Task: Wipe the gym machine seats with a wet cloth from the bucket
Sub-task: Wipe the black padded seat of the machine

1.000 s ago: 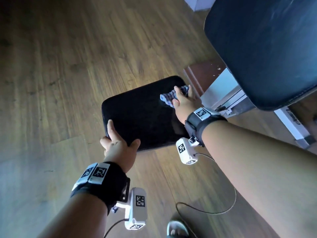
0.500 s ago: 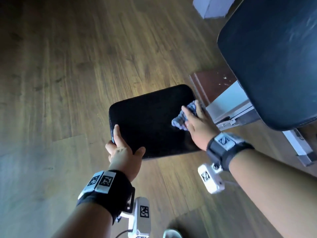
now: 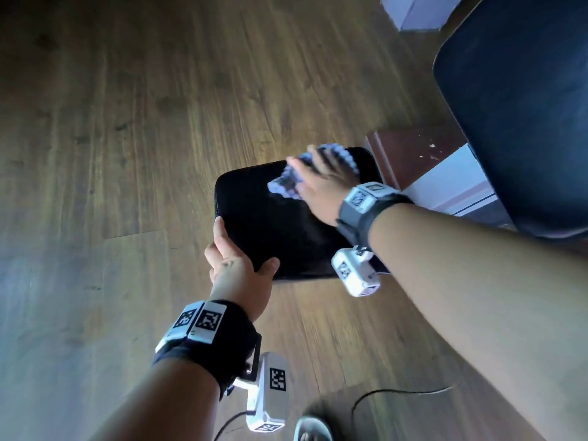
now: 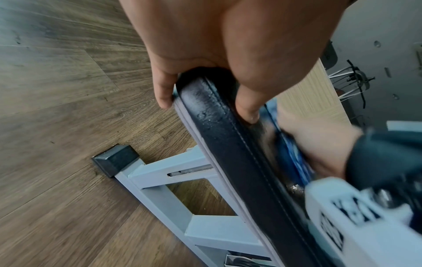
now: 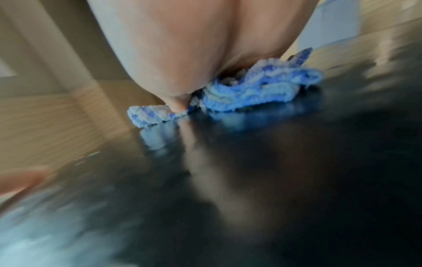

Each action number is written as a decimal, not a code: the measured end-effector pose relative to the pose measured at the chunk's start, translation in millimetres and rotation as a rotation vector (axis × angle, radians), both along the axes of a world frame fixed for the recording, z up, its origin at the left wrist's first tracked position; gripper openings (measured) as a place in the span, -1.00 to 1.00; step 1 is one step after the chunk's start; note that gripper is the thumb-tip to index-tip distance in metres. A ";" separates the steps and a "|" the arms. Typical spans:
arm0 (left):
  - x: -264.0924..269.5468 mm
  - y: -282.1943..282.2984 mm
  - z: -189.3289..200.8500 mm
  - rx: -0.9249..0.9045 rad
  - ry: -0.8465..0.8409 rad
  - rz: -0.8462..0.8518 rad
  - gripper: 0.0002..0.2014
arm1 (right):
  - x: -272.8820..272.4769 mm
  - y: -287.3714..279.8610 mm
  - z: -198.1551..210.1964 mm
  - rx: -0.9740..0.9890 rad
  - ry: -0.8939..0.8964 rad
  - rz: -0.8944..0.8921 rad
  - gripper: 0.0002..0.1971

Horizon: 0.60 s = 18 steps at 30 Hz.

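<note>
left hand [image 3: 237, 268] clamps the seat [image 3: 270, 230] at its near left corner, thumb on top. farther, right hand [image 3: 321, 186] presses the cloth [image 3: 284, 184] flat near the far edge. only the left wrist view shows the frame [image 4: 173, 184] beneath.
</note>
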State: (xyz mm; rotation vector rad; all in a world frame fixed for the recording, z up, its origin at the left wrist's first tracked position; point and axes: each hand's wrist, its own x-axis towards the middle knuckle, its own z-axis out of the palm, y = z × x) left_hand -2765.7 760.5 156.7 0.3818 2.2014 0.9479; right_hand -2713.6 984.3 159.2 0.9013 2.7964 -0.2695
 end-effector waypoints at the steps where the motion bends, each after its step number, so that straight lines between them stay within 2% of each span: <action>1: 0.1 -0.2 0.7 0.004 -0.005 0.001 0.04 | 17.2 11.8 -2.1 0.027 -0.005 -0.051 -0.45; 4: 0.5 -0.3 2.9 0.011 -0.011 0.005 0.03 | 54.4 24.4 -4.1 0.024 -0.042 -0.196 -0.45; 8: 1.1 -0.4 7.8 0.008 -0.025 -0.010 0.03 | 35.0 -2.6 0.6 0.005 -0.068 -0.299 -0.45; 11: -7.8 -12.1 11.1 0.054 -0.065 -0.043 -0.04 | -0.6 -37.4 0.9 -0.029 -0.022 -0.136 -0.45; 15: -26.5 -36.1 6.7 0.019 0.008 -0.054 -0.40 | -37.6 -90.0 5.0 -0.051 0.018 0.073 -0.45; 18: -35.4 -40.1 8.0 -0.015 0.093 -0.074 -0.59 | -36.9 -111.4 6.9 -0.064 0.036 0.183 -0.47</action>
